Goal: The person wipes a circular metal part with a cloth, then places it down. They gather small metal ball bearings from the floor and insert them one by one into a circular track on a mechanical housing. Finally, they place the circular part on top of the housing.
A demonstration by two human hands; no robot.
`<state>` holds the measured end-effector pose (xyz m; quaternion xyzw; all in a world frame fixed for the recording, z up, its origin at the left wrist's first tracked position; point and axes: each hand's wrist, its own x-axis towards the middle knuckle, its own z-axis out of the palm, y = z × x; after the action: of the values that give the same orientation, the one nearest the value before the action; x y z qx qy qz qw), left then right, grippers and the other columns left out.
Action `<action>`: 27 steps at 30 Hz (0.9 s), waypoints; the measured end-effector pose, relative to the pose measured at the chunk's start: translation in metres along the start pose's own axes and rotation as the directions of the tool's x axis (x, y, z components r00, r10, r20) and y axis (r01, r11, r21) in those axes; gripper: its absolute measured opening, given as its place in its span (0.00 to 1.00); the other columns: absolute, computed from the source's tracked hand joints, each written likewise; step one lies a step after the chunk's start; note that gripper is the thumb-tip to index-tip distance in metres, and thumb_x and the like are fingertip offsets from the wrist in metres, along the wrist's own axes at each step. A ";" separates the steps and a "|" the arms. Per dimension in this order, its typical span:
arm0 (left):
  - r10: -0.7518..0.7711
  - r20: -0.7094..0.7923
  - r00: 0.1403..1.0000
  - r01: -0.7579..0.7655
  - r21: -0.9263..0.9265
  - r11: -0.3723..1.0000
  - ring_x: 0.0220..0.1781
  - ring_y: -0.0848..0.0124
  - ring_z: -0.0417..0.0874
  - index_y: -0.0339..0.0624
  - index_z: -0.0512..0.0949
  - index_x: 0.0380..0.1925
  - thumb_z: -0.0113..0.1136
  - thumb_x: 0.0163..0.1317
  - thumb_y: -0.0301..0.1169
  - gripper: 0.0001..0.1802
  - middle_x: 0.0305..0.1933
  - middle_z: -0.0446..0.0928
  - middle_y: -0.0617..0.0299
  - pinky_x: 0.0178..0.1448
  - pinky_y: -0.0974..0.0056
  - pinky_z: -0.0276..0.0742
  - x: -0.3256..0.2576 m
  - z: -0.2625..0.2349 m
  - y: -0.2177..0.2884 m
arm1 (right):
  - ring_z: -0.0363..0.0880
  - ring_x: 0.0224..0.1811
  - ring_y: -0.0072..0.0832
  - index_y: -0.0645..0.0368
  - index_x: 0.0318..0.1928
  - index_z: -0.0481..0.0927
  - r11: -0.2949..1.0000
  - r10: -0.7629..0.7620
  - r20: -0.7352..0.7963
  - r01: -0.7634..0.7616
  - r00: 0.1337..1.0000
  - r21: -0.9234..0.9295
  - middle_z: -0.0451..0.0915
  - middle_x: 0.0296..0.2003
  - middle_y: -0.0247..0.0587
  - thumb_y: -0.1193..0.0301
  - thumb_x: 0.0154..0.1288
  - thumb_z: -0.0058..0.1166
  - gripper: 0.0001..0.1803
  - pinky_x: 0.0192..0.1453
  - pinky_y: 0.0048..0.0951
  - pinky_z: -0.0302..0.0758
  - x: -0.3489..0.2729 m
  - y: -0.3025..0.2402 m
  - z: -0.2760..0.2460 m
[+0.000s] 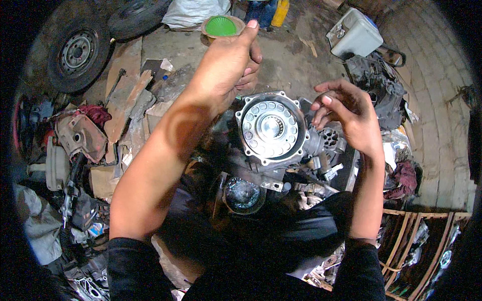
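Observation:
A round metal housing [244,146] with bolt lugs around its rim stands in front of me. Inside it sits a bright metal drum [255,138] with a ring of round recesses and a splined hole in the middle. My left hand [233,65] is raised beyond the housing's upper left, its thumb stretched up and the other fingers curled; whatever they may hold is hidden. To the right of the housing hovers my right hand [349,113], fingers bent but apart, with nothing visible in them. The fingertips look dark and greasy. A small gear-like part [330,136] lies below this hand.
Between my knees stands a round container [243,194] of shiny, dark contents. A green dish [221,26] lies at the far side. Wheels [78,52], cardboard [129,98] and a rusty metal part [80,135] are to the left. On the right are a white container [355,36] and a slatted wooden crate [401,246].

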<state>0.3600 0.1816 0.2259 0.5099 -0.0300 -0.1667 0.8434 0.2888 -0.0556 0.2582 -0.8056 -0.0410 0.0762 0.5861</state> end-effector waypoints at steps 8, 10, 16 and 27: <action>-0.013 -0.035 0.999 0.015 0.048 0.999 0.11 0.77 0.54 0.43 0.69 0.24 0.48 0.74 0.54 0.27 0.12 0.56 0.70 0.17 0.70 0.50 0.001 -0.001 0.002 | 0.83 0.33 0.42 0.63 0.34 0.83 0.798 -0.321 0.107 0.330 0.941 -0.504 0.83 0.30 0.49 0.67 0.57 0.68 0.12 0.40 0.38 0.78 0.020 0.011 0.035; -0.010 -0.058 0.998 0.015 0.071 0.997 0.11 0.77 0.54 0.43 0.69 0.24 0.48 0.74 0.53 0.27 0.12 0.56 0.70 0.17 0.69 0.50 -0.001 0.000 0.002 | 0.83 0.31 0.31 0.64 0.35 0.84 0.677 -0.409 0.153 0.411 0.900 -0.611 0.84 0.31 0.42 0.75 0.58 0.67 0.07 0.39 0.31 0.77 0.027 0.024 0.038; -0.002 -0.025 1.000 0.003 0.052 0.999 0.12 0.78 0.53 0.42 0.69 0.25 0.48 0.74 0.53 0.27 0.12 0.56 0.70 0.18 0.69 0.51 -0.002 -0.004 0.004 | 0.83 0.36 0.43 0.63 0.37 0.84 0.465 -0.505 0.286 0.536 0.815 -0.705 0.84 0.34 0.48 0.75 0.59 0.65 0.07 0.42 0.36 0.79 0.031 0.028 0.043; 0.014 -0.009 1.000 -0.013 0.020 1.000 0.13 0.78 0.53 0.43 0.69 0.26 0.46 0.76 0.53 0.26 0.12 0.55 0.71 0.19 0.70 0.50 -0.006 -0.002 0.008 | 0.83 0.39 0.46 0.58 0.41 0.86 0.449 -0.424 0.328 0.510 0.844 -0.734 0.82 0.35 0.47 0.72 0.60 0.62 0.09 0.44 0.42 0.79 0.031 0.025 0.041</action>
<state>0.3565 0.1892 0.2329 0.5187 -0.0314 -0.1583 0.8396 0.3115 -0.0196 0.2197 -0.9318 -0.3186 -0.0759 0.1566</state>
